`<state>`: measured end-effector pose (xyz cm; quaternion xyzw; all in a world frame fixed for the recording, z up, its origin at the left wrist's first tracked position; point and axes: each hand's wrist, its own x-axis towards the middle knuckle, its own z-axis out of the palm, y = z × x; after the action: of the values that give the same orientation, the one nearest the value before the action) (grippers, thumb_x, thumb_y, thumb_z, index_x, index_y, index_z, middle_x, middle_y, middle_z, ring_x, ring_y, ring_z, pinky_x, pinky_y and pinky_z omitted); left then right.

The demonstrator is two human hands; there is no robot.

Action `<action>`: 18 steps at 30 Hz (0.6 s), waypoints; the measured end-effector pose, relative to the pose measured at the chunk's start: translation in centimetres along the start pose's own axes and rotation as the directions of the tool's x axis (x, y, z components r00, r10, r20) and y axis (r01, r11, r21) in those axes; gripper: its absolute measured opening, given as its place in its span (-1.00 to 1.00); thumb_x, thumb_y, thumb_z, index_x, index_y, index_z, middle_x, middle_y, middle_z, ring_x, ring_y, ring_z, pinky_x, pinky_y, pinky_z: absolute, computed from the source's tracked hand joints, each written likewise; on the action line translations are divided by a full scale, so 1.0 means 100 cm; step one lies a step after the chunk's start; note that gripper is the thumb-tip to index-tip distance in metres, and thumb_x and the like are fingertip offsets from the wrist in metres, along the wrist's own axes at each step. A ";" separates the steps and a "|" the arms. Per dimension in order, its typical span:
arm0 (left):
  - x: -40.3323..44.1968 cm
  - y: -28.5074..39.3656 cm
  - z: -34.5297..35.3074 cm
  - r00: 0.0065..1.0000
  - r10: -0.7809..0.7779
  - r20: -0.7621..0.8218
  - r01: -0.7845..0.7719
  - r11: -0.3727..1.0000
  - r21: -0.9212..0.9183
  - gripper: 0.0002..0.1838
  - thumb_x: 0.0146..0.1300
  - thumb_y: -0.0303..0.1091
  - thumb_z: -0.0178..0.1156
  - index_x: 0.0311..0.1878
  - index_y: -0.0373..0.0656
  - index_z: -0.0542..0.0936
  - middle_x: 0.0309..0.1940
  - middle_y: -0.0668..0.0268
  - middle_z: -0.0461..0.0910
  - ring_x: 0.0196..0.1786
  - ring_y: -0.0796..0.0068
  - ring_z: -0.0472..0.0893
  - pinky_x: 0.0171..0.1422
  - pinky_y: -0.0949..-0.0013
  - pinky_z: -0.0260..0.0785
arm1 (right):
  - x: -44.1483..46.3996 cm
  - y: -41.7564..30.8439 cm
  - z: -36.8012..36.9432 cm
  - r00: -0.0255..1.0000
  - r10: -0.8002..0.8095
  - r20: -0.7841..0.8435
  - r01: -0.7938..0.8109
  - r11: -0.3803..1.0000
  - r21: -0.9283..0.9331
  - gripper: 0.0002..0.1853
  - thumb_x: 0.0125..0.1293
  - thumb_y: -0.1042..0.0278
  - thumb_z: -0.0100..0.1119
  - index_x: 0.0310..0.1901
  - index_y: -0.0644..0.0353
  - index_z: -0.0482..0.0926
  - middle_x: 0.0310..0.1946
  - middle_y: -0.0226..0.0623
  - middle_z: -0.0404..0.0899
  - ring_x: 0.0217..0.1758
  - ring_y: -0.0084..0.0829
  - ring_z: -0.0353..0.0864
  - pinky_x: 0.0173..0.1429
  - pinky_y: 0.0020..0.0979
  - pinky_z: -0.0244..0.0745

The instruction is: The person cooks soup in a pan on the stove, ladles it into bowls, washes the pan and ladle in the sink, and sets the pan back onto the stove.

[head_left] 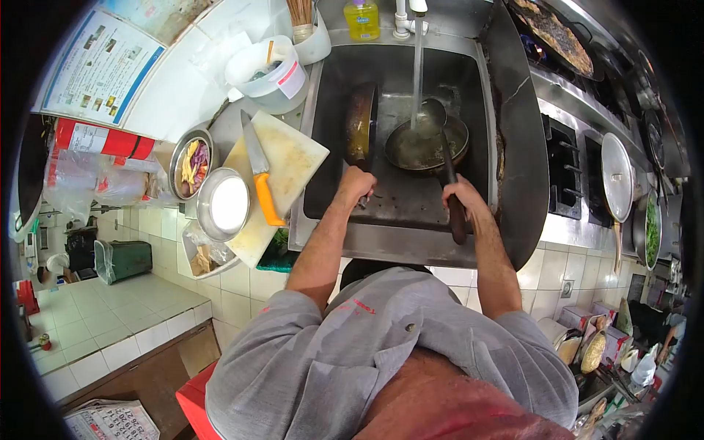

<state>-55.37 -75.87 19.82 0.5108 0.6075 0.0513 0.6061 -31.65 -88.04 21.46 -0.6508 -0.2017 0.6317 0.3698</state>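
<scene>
Inside the sink (323,139), my left hand (356,185) is closed around the handle of a dark pan (359,125) tipped on its side. My right hand (463,198) is wrapped around a long dark handle (457,224) at the near side of a round frying pan (400,152). Tap water (418,73) runs down into this pan, which holds some water. A ladle (433,114) lies over the pan with its bowl at the far rim. Its handle runs toward my right hand; whether that hand also grips it is hard to tell.
Left of the sink, an orange-handled knife (262,172) lies on a cutting board (302,150). Beside it stand a bowl of white contents (224,205), a bowl of sliced vegetables (192,169) and a plastic tub (275,84). A stove (563,165) is to the right.
</scene>
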 end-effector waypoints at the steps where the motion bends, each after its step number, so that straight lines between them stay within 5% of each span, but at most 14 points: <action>1: -0.008 0.004 -0.004 0.996 0.019 -0.090 -0.020 1.000 -0.014 -0.89 -0.14 -0.54 0.12 -0.67 -0.39 0.47 -0.81 0.22 0.43 -0.72 0.44 0.44 -0.66 0.34 0.28 | -0.005 0.003 0.001 0.997 0.002 -0.074 0.001 0.999 0.036 -0.67 -0.23 0.55 0.05 -0.32 0.18 0.28 -0.64 -0.32 0.33 -0.69 -0.44 0.38 -0.63 -0.38 0.32; 5: -0.027 0.020 -0.017 0.990 0.123 -0.074 -0.126 0.992 -0.031 -0.79 -0.13 -0.54 0.12 -0.38 -0.47 0.43 -0.72 0.24 0.44 -0.71 0.46 0.45 -0.69 0.35 0.27 | 0.007 0.012 0.000 0.998 0.040 -0.046 -0.034 0.992 0.119 -0.62 -0.20 0.53 0.08 -0.25 0.16 0.26 -0.64 -0.30 0.35 -0.67 -0.42 0.39 -0.61 -0.37 0.35; 7: -0.030 0.028 -0.021 0.986 0.153 -0.070 -0.161 0.979 -0.129 -0.86 -0.10 -0.53 0.13 -0.45 -0.36 0.41 -0.73 0.31 0.39 -0.74 0.49 0.40 -0.70 0.38 0.25 | 0.027 0.020 0.005 0.999 0.042 -0.007 -0.040 0.985 0.166 -0.64 -0.19 0.52 0.09 -0.25 0.17 0.29 -0.60 -0.26 0.39 -0.66 -0.41 0.41 -0.58 -0.36 0.37; 9: -0.030 0.028 -0.024 0.978 0.173 0.118 -0.119 0.924 -0.363 -0.83 -0.06 -0.54 0.14 -0.50 -0.19 0.31 -0.71 0.41 0.32 -0.75 0.60 0.30 -0.71 0.48 0.19 | 0.054 0.041 0.014 0.997 0.061 0.036 -0.068 0.974 0.215 -0.66 -0.17 0.51 0.11 -0.26 0.18 0.33 -0.56 -0.22 0.44 -0.65 -0.40 0.43 -0.56 -0.36 0.40; 11: -0.023 0.028 -0.021 0.970 0.155 0.187 -0.051 0.883 -0.466 -0.83 -0.02 -0.53 0.14 -0.50 -0.15 0.33 -0.68 0.46 0.31 -0.74 0.67 0.28 -0.71 0.52 0.17 | 0.090 0.051 0.020 0.949 0.185 0.254 -0.214 0.973 0.092 -0.55 -0.08 0.46 0.13 -0.07 0.24 0.31 -0.44 -0.12 0.51 -0.44 -0.27 0.54 -0.34 -0.25 0.48; 12: -0.011 0.022 -0.017 0.941 0.160 0.300 0.041 0.823 -0.567 -0.85 0.01 -0.52 0.13 -0.50 -0.13 0.33 -0.68 0.47 0.30 -0.73 0.69 0.28 -0.71 0.54 0.15 | 0.093 0.044 0.023 0.951 0.185 0.249 -0.214 0.972 0.096 -0.55 -0.08 0.46 0.13 -0.07 0.24 0.31 -0.44 -0.12 0.51 -0.44 -0.27 0.54 -0.34 -0.25 0.48; 13: 0.001 0.014 -0.015 0.897 0.176 0.405 0.145 0.750 -0.646 -0.85 0.04 -0.52 0.13 -0.49 -0.12 0.34 -0.68 0.48 0.30 -0.73 0.72 0.27 -0.72 0.56 0.13 | 0.095 0.036 0.027 0.978 0.201 0.048 -0.192 0.971 -0.144 -0.57 -0.07 0.46 0.13 -0.07 0.28 0.37 -0.35 -0.05 0.53 -0.33 -0.21 0.56 -0.25 -0.23 0.48; 15: 0.017 0.004 -0.008 0.851 0.181 0.493 0.240 0.701 -0.671 -0.82 0.13 -0.44 0.10 -0.53 -0.08 0.33 -0.72 0.54 0.26 -0.74 0.81 0.22 -0.72 0.64 0.08 | 0.090 0.006 0.029 0.964 -0.118 -0.240 -0.030 0.845 -0.534 -0.61 -0.03 0.44 0.13 -0.10 0.36 0.45 -0.24 0.05 0.55 -0.16 -0.13 0.56 -0.11 -0.24 0.45; 16: 0.028 -0.001 -0.004 0.812 0.188 0.552 0.322 0.645 -0.693 -0.80 0.13 -0.43 0.10 -0.54 -0.06 0.31 -0.72 0.55 0.25 -0.75 0.81 0.21 -0.72 0.64 0.08 | 0.091 -0.014 0.028 0.876 -0.405 -0.263 0.124 0.715 -0.688 -0.64 -0.01 0.43 0.13 -0.12 0.39 0.48 -0.21 0.07 0.55 -0.09 -0.11 0.55 -0.05 -0.25 0.43; 18: 0.050 -0.009 0.002 0.746 0.208 0.633 0.451 0.541 -0.710 -0.79 0.11 -0.45 0.11 -0.57 -0.06 0.31 -0.73 0.54 0.24 -0.74 0.80 0.22 -0.70 0.63 0.11 | 0.109 -0.049 0.031 0.701 -0.631 -0.333 0.278 0.671 -0.687 -0.70 0.03 0.45 0.08 -0.15 0.34 0.49 -0.25 0.03 0.56 -0.15 -0.12 0.56 -0.07 -0.28 0.43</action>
<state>-54.39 -73.00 15.73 0.0970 0.2926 0.1050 0.9455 -32.34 -76.19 17.98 -0.8071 -0.4358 0.2038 0.3423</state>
